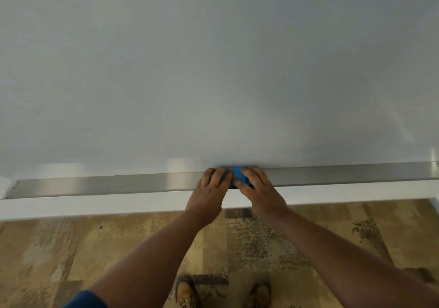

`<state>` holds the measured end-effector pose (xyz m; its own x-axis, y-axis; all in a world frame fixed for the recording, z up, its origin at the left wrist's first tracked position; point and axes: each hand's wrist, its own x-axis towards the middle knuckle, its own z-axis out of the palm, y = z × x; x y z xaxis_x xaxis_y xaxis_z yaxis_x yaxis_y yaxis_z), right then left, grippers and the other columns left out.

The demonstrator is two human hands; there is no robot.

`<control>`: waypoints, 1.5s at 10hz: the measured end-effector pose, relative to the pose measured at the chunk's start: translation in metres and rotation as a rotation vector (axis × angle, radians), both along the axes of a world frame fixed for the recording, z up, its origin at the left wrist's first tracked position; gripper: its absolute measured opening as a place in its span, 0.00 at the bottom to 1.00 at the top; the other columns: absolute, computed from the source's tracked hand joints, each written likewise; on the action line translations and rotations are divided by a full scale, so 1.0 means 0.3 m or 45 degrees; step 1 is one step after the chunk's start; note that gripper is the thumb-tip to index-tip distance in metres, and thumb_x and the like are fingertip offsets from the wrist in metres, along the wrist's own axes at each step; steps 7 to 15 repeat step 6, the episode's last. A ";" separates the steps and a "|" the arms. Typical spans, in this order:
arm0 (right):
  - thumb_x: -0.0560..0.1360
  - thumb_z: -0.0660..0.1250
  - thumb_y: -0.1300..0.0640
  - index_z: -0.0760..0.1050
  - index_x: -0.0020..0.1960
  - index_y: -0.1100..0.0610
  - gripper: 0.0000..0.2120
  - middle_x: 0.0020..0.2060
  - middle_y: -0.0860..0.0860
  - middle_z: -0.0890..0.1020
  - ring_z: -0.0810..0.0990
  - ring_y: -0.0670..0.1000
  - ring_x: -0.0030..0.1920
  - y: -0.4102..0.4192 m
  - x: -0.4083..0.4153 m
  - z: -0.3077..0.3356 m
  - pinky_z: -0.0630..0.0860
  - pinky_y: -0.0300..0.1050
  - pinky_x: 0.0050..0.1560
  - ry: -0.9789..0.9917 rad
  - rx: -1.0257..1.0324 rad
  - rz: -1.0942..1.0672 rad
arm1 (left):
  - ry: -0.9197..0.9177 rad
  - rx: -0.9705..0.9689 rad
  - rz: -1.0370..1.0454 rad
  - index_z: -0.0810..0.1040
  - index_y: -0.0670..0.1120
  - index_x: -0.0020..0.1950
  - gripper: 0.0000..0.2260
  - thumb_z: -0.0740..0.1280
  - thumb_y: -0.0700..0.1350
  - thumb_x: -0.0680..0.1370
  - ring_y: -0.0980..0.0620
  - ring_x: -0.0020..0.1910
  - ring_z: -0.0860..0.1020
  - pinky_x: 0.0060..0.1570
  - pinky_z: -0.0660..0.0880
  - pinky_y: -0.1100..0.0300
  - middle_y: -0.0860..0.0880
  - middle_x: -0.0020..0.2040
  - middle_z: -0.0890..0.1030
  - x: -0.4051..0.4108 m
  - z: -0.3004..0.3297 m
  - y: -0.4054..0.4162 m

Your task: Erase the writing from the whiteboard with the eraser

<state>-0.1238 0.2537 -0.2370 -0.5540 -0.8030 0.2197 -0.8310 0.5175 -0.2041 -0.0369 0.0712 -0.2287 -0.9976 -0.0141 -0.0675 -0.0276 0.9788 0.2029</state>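
The whiteboard (pixel 213 70) fills the upper part of the view, and I see no writing on the part shown. A blue eraser (pixel 236 174) lies on the metal tray (pixel 107 184) along the board's bottom edge. My left hand (pixel 210 189) covers its left end, fingers curled over it. My right hand (pixel 257 187) grips its right end. Most of the eraser is hidden under my fingers.
Below the tray runs a white frame strip (pixel 95 205). Under it lies patterned brown flooring (pixel 308 248), with my two shoes (pixel 186 292) near the bottom edge. The tray's left end (pixel 11 189) is at the far left.
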 end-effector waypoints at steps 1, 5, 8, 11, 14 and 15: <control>0.66 0.72 0.77 0.76 0.69 0.59 0.33 0.66 0.61 0.77 0.75 0.66 0.68 0.003 0.000 -0.016 0.81 0.59 0.60 -0.047 0.031 -0.008 | -0.016 -0.027 -0.012 0.55 0.46 0.79 0.35 0.63 0.35 0.73 0.41 0.70 0.61 0.69 0.68 0.48 0.46 0.74 0.60 -0.003 -0.007 -0.001; 0.77 0.61 0.62 0.54 0.81 0.55 0.34 0.81 0.55 0.56 0.55 0.59 0.81 0.006 0.008 0.208 0.63 0.59 0.74 0.171 -0.007 -0.125 | 0.341 -0.210 -0.093 0.62 0.44 0.77 0.29 0.60 0.42 0.75 0.41 0.71 0.65 0.69 0.64 0.46 0.44 0.73 0.67 -0.016 0.250 0.004; 0.79 0.56 0.58 0.51 0.82 0.56 0.32 0.82 0.54 0.50 0.51 0.58 0.82 -0.030 -0.010 0.406 0.57 0.58 0.75 0.319 -0.155 -0.180 | 0.550 -0.254 -0.068 0.62 0.43 0.77 0.28 0.57 0.44 0.76 0.39 0.72 0.64 0.70 0.62 0.46 0.43 0.74 0.66 -0.028 0.445 0.010; 0.79 0.56 0.58 0.51 0.82 0.56 0.32 0.82 0.54 0.50 0.51 0.58 0.82 -0.030 -0.010 0.406 0.57 0.58 0.75 0.319 -0.155 -0.180 | 0.550 -0.254 -0.068 0.62 0.43 0.77 0.28 0.57 0.44 0.76 0.39 0.72 0.64 0.70 0.62 0.46 0.43 0.74 0.66 -0.028 0.445 0.010; 0.79 0.56 0.58 0.51 0.82 0.56 0.32 0.82 0.54 0.50 0.51 0.58 0.82 -0.030 -0.010 0.406 0.57 0.58 0.75 0.319 -0.155 -0.180 | 0.550 -0.254 -0.068 0.62 0.43 0.77 0.28 0.57 0.44 0.76 0.39 0.72 0.64 0.70 0.62 0.46 0.43 0.74 0.66 -0.028 0.445 0.010; 0.79 0.56 0.58 0.51 0.82 0.56 0.32 0.82 0.54 0.50 0.51 0.58 0.82 -0.030 -0.010 0.406 0.57 0.58 0.75 0.319 -0.155 -0.180 | 0.550 -0.254 -0.068 0.62 0.43 0.77 0.28 0.57 0.44 0.76 0.39 0.72 0.64 0.70 0.62 0.46 0.43 0.74 0.66 -0.028 0.445 0.010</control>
